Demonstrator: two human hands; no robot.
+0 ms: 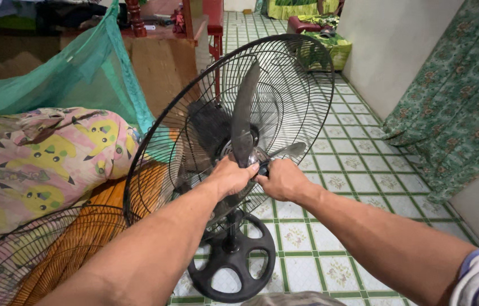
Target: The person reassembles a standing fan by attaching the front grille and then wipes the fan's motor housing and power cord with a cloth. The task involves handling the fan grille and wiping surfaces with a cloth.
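**Both hands at the fan hub**

We curl our left hand (231, 177) around the grey blade (243, 119) hub of the pedestal fan (234, 170), fingers wrapped tight. Our right hand (282, 180) pinches the small centre cap, mostly hidden by its fingers. The loose front grille (35, 255) lies lower left, cut off by the frame.

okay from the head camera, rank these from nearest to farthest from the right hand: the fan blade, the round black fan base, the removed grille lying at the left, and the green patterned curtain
From the right hand:
1. Fan blade, just left of it at the hub.
2. Round black fan base, below on the tiled floor.
3. Green patterned curtain, off to the right.
4. Removed grille, far lower left.
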